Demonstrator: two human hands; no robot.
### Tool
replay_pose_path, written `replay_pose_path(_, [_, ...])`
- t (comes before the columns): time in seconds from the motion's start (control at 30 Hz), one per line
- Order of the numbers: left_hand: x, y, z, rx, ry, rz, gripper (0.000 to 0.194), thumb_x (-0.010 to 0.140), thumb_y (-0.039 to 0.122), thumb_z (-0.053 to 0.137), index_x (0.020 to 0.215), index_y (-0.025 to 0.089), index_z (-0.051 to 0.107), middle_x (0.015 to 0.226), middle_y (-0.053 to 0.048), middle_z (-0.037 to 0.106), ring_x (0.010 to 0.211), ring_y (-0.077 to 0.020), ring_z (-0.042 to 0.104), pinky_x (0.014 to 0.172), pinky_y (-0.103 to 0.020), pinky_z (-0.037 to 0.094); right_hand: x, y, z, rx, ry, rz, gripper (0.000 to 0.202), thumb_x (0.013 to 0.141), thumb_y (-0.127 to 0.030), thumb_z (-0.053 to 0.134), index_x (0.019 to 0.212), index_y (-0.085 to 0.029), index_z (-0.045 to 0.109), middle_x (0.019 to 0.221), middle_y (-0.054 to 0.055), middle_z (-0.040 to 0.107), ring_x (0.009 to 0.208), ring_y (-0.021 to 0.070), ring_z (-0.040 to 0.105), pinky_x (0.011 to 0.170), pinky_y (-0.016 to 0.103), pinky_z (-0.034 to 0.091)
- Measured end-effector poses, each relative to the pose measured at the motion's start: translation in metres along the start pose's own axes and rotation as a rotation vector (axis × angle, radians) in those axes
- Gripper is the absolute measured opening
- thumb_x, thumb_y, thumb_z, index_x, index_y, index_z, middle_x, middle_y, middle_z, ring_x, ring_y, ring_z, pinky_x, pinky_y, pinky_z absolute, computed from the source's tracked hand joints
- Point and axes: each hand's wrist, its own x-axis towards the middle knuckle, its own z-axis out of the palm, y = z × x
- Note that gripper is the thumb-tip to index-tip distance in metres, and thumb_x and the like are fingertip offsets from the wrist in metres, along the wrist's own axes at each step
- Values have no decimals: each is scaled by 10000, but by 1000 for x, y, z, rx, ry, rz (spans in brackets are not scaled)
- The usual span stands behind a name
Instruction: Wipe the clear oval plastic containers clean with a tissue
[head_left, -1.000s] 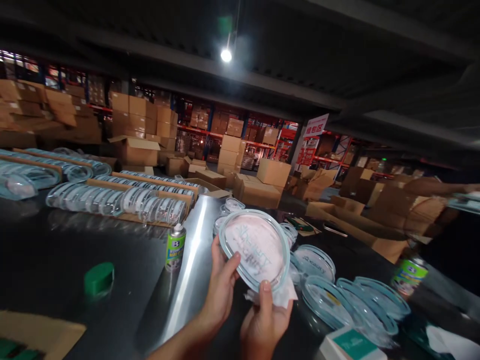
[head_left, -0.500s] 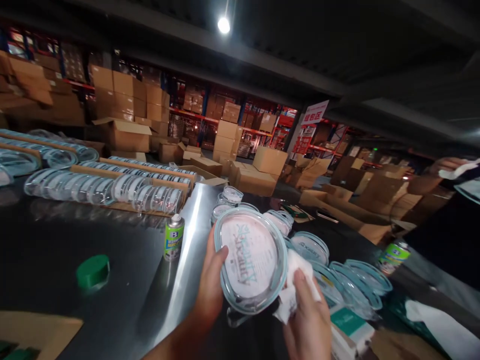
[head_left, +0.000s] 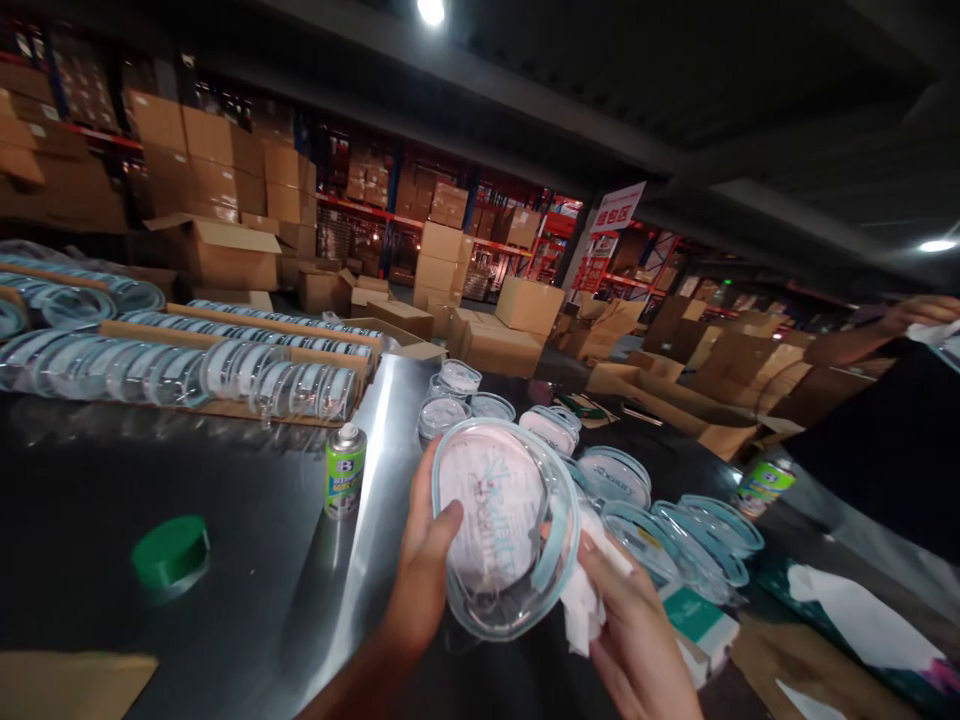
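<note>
A round clear plastic case [head_left: 491,510] with a pale teal rim is held up in front of me. Behind its clear face sit a white printed paper disc and teal lettering. My left hand [head_left: 424,550] grips its left edge, thumb on the front. In my right hand [head_left: 626,610] is a crumpled white tissue [head_left: 583,605], pressed at the case's right rim, with a fingertip showing through or behind the clear part. More such cases [head_left: 615,475] lie on the dark table beyond and to the right.
A green spray can [head_left: 345,470] stands left of the case, near a green round cap [head_left: 171,552]. Rows of cases [head_left: 150,365] fill cardboard trays at left. Another spray can [head_left: 765,487] and a white-green box [head_left: 697,625] are at right. A co-worker's arm [head_left: 870,335] shows at far right.
The paper disc now sits further left inside the case, leaving a clear gap at its right. My right hand and tissue have shifted against the right rim. The view has tilted slightly down and right.
</note>
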Motion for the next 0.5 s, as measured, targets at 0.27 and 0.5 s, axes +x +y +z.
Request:
replay_pose_path(0.27, [10,7,-10,5,-201,-50,561,868,293,518,1420,254,423,1452,-31,505,1358,-262,427,1125,-393,351,-5,-11,-7,-185,-157,-11,442,476,-341,909,827,-138,733,644,62,679,438,120,536,422,221,437])
replay_pose_path(0.5, [9,4,-19,192,-299,-14,602,854,292,558,1437,263,412,1520,-26,410,1432,-284,296,1183,-423,233,4,-25,-18,-261,-259,-45,381,588,-386,848,848,-135,728,639,59,664,521,142,584,489,226,468])
